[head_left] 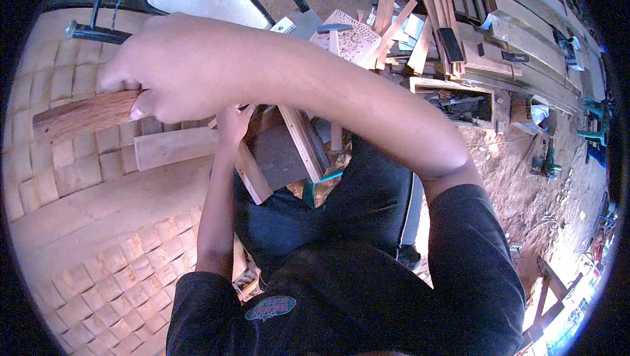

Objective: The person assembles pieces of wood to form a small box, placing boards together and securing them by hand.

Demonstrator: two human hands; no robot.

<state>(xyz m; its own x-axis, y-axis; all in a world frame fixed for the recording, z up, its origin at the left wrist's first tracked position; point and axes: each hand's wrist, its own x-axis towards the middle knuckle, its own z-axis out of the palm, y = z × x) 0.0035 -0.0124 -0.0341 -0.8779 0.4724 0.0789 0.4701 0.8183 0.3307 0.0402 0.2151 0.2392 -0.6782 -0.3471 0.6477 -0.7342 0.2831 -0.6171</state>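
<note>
My right hand is raised across the upper left, closed around a thick wooden handle that sticks out to the left. A dark metal bar shows just above the hand; I cannot tell whether it belongs to the same tool. My left hand is lower, its fingers pinched together at the end of a pale wooden batten. Whatever it pinches is too small to make out. Both sit over a large wooden panel carved in a pattern of raised squares.
A wooden frame of light slats around a dark board rests by my legs. Stacked planks and offcuts fill the upper right, with an open wooden box. A green power tool lies on the sandy ground at right.
</note>
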